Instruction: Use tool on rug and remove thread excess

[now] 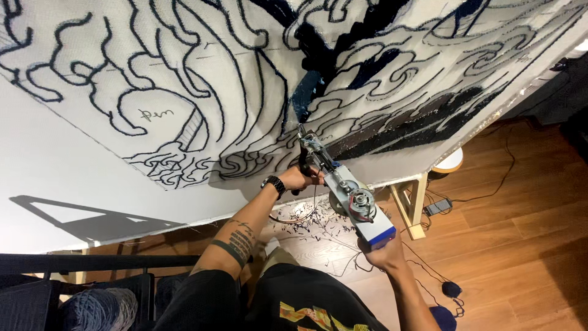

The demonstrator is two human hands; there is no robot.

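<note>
Both hands are on a tufting gun (pixel 343 187), a metal tool with exposed gears and a blue rear end, which is pressed nose-first against a large white cloth (pixel 92 147) stretched on a frame. The left hand (pixel 299 178), with a dark watch (pixel 274 184) on its wrist, has its fingers wrapped shut around the black front handle of the gun, just behind the needle. The right hand (pixel 383 252) cups the blue rear end from below, its fingers clamped on the body, though most of them are hidden behind the tool. The gun's tip touches the cloth near the lower middle of a drawn pattern of curling black lines, where patches of dark blue yarn are already filled in just above and to the right. Below the cloth lies a wooden floor (pixel 520 245) scattered with short dark yarn clippings (pixel 306 224) right under the hands. A pale wooden frame leg (pixel 413 205) stands just right of the gun, with a black power adapter (pixel 438 206) and cable beside it. Two dark blue yarn balls (pixel 451 289) lie on the floor near the right forearm, and a greyish-blue yarn cone (pixel 98 309) sits at the lower left.
</note>
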